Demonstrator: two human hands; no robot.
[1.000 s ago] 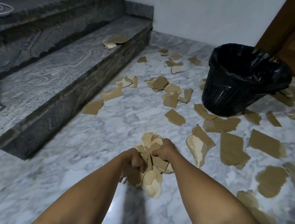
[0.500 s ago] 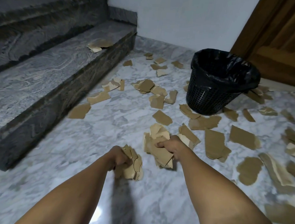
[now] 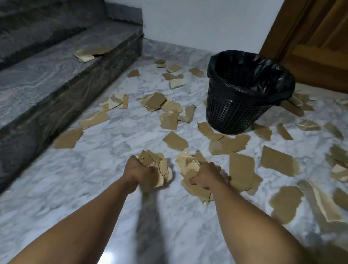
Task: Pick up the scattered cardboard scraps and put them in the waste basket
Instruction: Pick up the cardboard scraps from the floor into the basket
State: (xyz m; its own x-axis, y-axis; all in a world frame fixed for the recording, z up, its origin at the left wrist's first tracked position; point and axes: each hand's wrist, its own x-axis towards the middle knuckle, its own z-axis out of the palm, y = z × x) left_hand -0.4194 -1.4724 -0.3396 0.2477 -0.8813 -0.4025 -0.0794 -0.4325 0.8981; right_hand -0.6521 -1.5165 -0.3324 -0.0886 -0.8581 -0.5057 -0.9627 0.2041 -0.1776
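My left hand (image 3: 136, 171) is closed around a crumpled bunch of brown cardboard scraps (image 3: 157, 169), held above the marble floor. My right hand (image 3: 207, 176) grips a second bunch of cardboard scraps (image 3: 189, 166) just to the right. The black mesh waste basket (image 3: 235, 116), lined with a black bag, stands upright beyond my right hand, further along the floor. Several loose scraps lie scattered over the floor between my hands and the basket, such as one flat piece (image 3: 175, 141) and a larger one (image 3: 242, 171).
Grey stone steps (image 3: 51, 82) rise on the left, with scraps (image 3: 90, 53) on the lower tread. A wooden door (image 3: 322, 38) stands behind the basket at right, and a white wall (image 3: 194, 19) closes the far end. More scraps (image 3: 277, 161) cover the floor at right.
The single pile under both hands has been split into two bunches, one in each hand. Both hands have lifted and moved forward toward the basket, which now looks nearer.
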